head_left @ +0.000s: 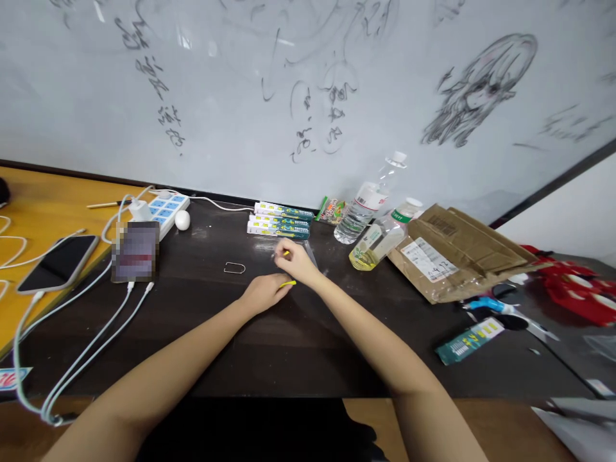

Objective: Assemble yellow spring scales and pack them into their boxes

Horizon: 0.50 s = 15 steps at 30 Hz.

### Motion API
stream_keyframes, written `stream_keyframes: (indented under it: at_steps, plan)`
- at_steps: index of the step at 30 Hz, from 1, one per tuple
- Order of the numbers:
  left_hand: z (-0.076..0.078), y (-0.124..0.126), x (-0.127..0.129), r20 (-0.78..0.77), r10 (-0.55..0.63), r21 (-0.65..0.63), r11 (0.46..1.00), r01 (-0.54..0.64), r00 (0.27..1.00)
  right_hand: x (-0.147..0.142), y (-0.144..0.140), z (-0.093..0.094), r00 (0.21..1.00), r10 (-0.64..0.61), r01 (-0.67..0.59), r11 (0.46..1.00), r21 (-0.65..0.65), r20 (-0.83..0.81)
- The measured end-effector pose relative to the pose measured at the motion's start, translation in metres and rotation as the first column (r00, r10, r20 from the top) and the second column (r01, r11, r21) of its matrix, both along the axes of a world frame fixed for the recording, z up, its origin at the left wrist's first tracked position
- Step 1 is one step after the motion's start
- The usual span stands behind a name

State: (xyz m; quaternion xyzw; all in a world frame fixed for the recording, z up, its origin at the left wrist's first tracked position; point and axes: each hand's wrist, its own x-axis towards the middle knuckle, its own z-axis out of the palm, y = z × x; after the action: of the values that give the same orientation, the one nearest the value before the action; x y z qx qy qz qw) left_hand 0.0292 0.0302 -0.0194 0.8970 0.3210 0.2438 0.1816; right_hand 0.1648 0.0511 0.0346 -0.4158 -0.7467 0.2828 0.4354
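So the desk was a dark tabletop (202,333) shoved up against a whiteboard (231,96) covered in scribbles and a doodle, with a power strip (163,210), a phone (60,262), two water bottles (368,205) and a torn cardboard package (457,253) scattered around. The left hand (262,294) was curled shut, pinching a small yellow piece (287,283) at its fingertips. The right hand (293,258) sat just behind it, fingers closed on another yellow bit (286,253), over a clear plastic bag (308,253) mid-table.

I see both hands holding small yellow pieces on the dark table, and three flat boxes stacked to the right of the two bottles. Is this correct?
Not quite: the head view shows the three flat boxes left of the two bottles, not right. Both the left hand and right hand hold small yellow pieces on the dark table.
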Motion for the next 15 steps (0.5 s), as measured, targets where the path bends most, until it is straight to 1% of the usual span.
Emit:
stream_keyframes:
  at_steps: [1,2,3,4,6,8,11,13,15]
  plan:
    - [0.002,0.0,0.0,0.001,0.046,-0.006,0.999,-0.046,0.999,0.011,-0.011,-0.006,0.992,-0.062,0.056,0.997,-0.057,-0.109]
    - [0.003,0.0,-0.001,0.001,0.083,-0.017,0.996,-0.083,0.997,0.02,-0.022,-0.014,0.969,-0.114,0.084,0.986,-0.143,-0.219]
    - [0.005,0.0,-0.001,0.005,0.113,-0.029,0.993,-0.113,0.994,0.028,-0.032,-0.021,0.937,-0.148,0.078,0.971,-0.225,-0.317]
    - [0.006,0.0,-0.002,0.016,0.133,-0.04,0.99,-0.133,0.991,0.033,-0.042,-0.029,0.9,-0.173,0.053,0.954,-0.294,-0.401]
    - [0.007,-0.001,-0.001,0.05,0.142,-0.075,0.988,-0.138,0.989,0.039,-0.057,-0.042,0.846,-0.174,-0.039,0.922,-0.385,-0.504]
    - [0.008,-0.001,0.0,0.111,0.119,-0.129,0.986,-0.104,0.987,0.039,-0.066,-0.049,0.804,-0.175,-0.106,0.898,-0.427,-0.569]
    - [0.01,-0.003,0.002,0.238,0.062,-0.228,0.974,-0.006,0.969,0.037,-0.07,-0.051,0.769,-0.155,-0.163,0.891,-0.424,-0.621]
    - [0.011,-0.004,0.003,0.305,0.034,-0.291,0.955,0.059,0.952,0.037,-0.069,-0.051,0.764,-0.132,-0.186,0.892,-0.412,-0.632]
    - [0.013,-0.004,0.003,0.329,0.019,-0.343,0.934,0.101,0.944,0.037,-0.068,-0.052,0.779,-0.111,-0.197,0.891,-0.409,-0.617]
